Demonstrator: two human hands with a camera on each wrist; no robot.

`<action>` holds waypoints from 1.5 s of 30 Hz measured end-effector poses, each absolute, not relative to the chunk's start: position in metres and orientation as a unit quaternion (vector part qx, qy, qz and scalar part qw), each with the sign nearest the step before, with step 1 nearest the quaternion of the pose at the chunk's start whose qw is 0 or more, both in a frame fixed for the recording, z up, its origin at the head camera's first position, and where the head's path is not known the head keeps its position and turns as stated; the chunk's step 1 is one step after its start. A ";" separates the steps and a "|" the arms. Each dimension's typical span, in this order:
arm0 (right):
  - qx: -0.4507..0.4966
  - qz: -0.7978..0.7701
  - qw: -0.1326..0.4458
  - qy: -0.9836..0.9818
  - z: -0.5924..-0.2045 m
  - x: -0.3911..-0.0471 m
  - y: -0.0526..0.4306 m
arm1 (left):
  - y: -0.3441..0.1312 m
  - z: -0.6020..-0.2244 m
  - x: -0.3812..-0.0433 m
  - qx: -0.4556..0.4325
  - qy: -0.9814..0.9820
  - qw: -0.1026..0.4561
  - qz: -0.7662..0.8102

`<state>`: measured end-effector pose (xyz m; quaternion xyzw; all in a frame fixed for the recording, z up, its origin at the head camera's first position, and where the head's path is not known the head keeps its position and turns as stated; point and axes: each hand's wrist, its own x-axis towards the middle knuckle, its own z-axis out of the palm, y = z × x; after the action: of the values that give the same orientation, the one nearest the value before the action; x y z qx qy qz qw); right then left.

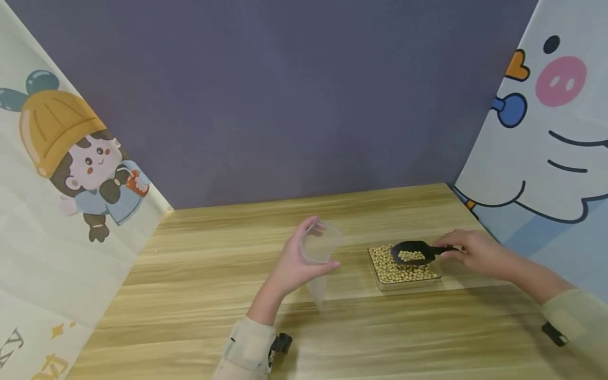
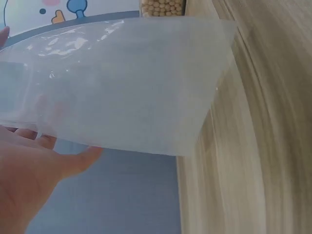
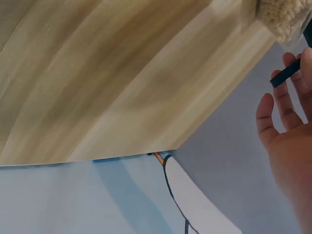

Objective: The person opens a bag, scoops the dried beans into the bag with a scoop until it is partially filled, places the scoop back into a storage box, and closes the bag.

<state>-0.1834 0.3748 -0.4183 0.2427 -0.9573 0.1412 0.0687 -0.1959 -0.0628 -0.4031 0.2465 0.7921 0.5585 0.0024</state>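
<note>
My left hand (image 1: 293, 264) holds a translucent plastic bag (image 2: 122, 83) above the table, its mouth spread wide and its lower end hanging down. In the head view the fingers and thumb curl round the bag's rim. My right hand (image 1: 482, 254) grips the handle of a black scoop (image 1: 429, 248), which carries some round yellow beans (image 1: 411, 256). That scoop is over a clear rectangular container (image 1: 408, 286) filled with more beans (image 1: 387, 264). In the right wrist view only the end of the scoop handle (image 3: 285, 74) shows between the fingers.
The wood-grain table (image 1: 204, 295) runs back to a dark grey wall panel (image 1: 285, 105). White cloths with cartoon prints stand at the left (image 1: 28, 221) and the right (image 1: 537, 158). The bean container sits to the right of the bag.
</note>
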 end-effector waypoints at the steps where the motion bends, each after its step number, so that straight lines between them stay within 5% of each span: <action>1: 0.248 0.147 0.082 -0.954 -0.418 -0.184 0.377 | -0.061 -0.403 -0.197 0.247 0.797 0.005 0.551; 7: 0.288 0.128 0.170 -0.934 -0.378 -0.190 0.364 | -0.051 -0.399 -0.203 0.255 0.813 0.023 0.523; 15: 0.369 0.050 0.195 -0.907 -0.295 -0.193 0.294 | -0.036 -0.397 -0.204 0.246 0.837 0.043 0.487; 22: 0.408 -0.084 0.216 -0.883 -0.264 -0.186 0.249 | -0.030 -0.394 -0.203 0.251 0.840 0.048 0.479; 34: 0.380 -0.077 0.239 -0.890 -0.266 -0.195 0.280 | -0.041 -0.392 -0.209 0.246 0.831 0.025 0.499; 45: 0.313 -0.143 0.137 -0.929 -0.336 -0.195 0.372 | -0.056 -0.398 -0.217 0.243 0.820 0.007 0.519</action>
<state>-0.1949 0.3718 -0.3363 0.3134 -0.9288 -0.1429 0.1370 -0.2166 -0.0558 -0.3977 0.2431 0.8197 0.5186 0.0073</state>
